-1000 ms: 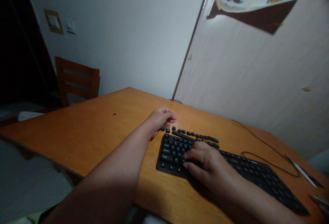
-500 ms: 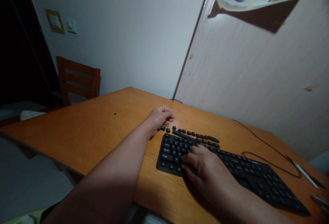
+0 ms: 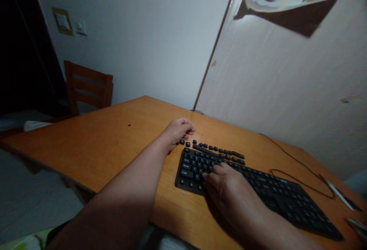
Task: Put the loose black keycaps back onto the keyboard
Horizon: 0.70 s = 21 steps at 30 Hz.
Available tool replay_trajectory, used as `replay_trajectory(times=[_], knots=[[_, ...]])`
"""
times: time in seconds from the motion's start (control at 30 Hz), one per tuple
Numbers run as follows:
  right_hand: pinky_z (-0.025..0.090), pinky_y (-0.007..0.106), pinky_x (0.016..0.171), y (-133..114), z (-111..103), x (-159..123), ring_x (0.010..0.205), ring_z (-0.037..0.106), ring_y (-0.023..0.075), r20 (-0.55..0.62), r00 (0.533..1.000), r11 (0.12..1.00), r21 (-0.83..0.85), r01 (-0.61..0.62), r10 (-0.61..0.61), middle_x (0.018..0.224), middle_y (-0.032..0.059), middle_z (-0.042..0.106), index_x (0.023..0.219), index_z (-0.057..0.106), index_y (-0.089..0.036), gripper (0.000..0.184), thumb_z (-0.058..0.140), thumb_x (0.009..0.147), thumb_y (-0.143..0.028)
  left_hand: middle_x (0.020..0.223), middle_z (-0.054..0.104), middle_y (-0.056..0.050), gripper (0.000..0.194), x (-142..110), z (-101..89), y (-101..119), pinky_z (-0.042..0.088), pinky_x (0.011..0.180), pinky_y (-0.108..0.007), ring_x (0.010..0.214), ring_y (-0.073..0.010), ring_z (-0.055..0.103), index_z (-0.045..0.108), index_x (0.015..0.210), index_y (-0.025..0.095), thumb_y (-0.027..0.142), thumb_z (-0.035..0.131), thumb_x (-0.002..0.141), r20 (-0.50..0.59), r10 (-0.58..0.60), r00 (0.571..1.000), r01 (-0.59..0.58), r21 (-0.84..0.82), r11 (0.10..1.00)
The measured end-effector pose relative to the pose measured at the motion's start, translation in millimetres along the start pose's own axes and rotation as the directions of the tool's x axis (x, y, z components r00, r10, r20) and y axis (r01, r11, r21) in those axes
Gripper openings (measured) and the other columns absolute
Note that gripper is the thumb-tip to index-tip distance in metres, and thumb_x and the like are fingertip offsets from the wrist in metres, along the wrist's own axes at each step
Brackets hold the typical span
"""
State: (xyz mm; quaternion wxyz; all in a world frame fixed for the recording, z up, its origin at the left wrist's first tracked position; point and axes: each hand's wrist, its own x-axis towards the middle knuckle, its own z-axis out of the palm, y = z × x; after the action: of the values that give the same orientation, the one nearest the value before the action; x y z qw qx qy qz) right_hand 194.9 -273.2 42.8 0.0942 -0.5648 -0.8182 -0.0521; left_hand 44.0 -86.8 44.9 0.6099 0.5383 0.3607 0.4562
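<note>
A black keyboard [image 3: 266, 192] lies on the orange wooden table [image 3: 100, 146], with several keys gone from its left end. A row of loose black keycaps [image 3: 220, 151] lies just behind it. My right hand [image 3: 226, 183] rests on the keyboard's left part, fingers curled and pinched at a key; what they hold is hidden. My left hand [image 3: 177, 131] lies on the table beside the leftmost loose keycaps, fingers curled under, and any contents are hidden.
The keyboard's cable [image 3: 298, 164] loops over the table toward the right. A thin white pen-like thing [image 3: 335, 192] lies near the right edge. A wooden chair [image 3: 88, 87] stands beyond the table's far left, and a wall [image 3: 286, 89] runs close behind the keyboard.
My right hand has slid slightly toward me and left on the keyboard, its fingers curling tighter. The left hand has barely moved. The camera has shifted a little.
</note>
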Motion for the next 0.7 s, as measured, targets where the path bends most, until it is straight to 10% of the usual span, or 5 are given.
replay_trajectory(times=[0.3, 0.7], knots=[[0.045, 0.04, 0.064, -19.7, 4.7, -4.1, 0.068, 0.056, 0.0257, 0.009, 0.975, 0.899, -0.385, 0.208, -0.222, 0.082, 0.0146, 0.072, 0.1, 0.077, -0.007, 0.03, 0.061, 0.075, -0.003, 0.087, 0.071, -0.008, 0.01, 0.9, 0.0, 0.4, 0.046, 0.062, -0.019, 0.076, -0.0115, 0.065, 0.059, 0.081, 0.016, 0.022, 0.067, 0.08, -0.012, 0.009, 1.0, -0.009, 0.015, 1.0], [0.043, 0.036, 0.066, -10.1, -6.8, -18.8, 0.073, 0.057, 0.0228, -0.137, 0.988, 0.995, -0.082, 0.058, -0.069, 0.078, 0.0094, 0.066, 0.105, 0.075, -0.014, 0.029, 0.049, 0.091, -0.017, 0.086, 0.071, -0.008, 0.009, 3.8, -5.3, 2.1, 0.043, 0.056, -0.018, 0.072, -0.0118, 0.063, 0.06, 0.081, 0.017, 0.021, 0.067, 0.077, -0.094, 0.015, 0.995, -0.017, -0.02, 1.0]])
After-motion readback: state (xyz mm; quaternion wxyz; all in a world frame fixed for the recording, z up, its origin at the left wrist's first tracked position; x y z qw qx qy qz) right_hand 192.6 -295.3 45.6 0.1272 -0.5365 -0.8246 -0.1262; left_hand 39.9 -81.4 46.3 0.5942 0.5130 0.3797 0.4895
